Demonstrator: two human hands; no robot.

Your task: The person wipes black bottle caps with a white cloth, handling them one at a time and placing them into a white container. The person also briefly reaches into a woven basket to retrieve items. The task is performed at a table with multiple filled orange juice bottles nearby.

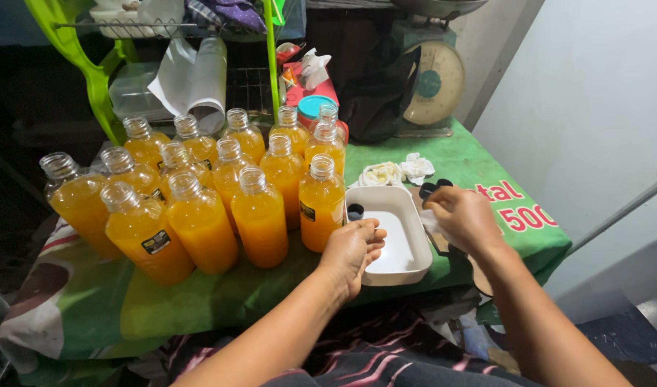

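While orange bottles stood near on the green worktop, left hand curled loosely on white tray, gripping nothing; right hand pinching black caps.

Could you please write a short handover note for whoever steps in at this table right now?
Left hand: fingers curled, resting on the near rim of the white rectangular tray; whether it holds anything cannot be told.
Right hand: closed at the tray's right edge, beside dark caps.
One dark cap lies in the tray's far-left corner.
Bottles of orange liquid stand grouped on the green cloth, left of the tray.
Done: bottles filled.
Left: every visible bottle neck is uncapped.
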